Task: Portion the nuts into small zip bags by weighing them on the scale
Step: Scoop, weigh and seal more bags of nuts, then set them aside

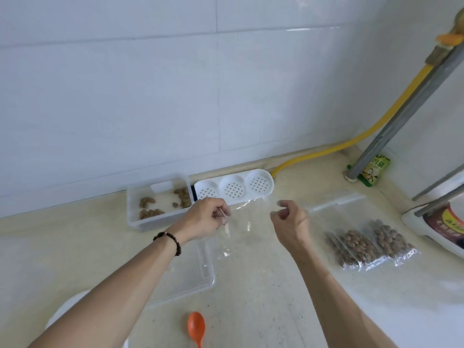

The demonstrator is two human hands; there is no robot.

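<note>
An empty clear zip bag is held above the tabletop at the middle of the view. Its top edge is pinched at the 9 o'clock corner by the curled fingers of the left hand. The right hand is at the bag's 3 o'clock side with fingers curled; whether the film is actually gripped there cannot be told. A bead bracelet is worn on the left wrist.

At 10 o'clock from the bag a clear box holding a few nuts stands against the wall, with a white perforated tray just beside it. At 4 o'clock filled bags of nuts lie overlapped, and a flat empty bag lies at 2 o'clock. A clear lid lies under the left forearm at 7 o'clock, and an orange spoon lies at 6 o'clock. A yellow hose runs along the wall at 1 o'clock.
</note>
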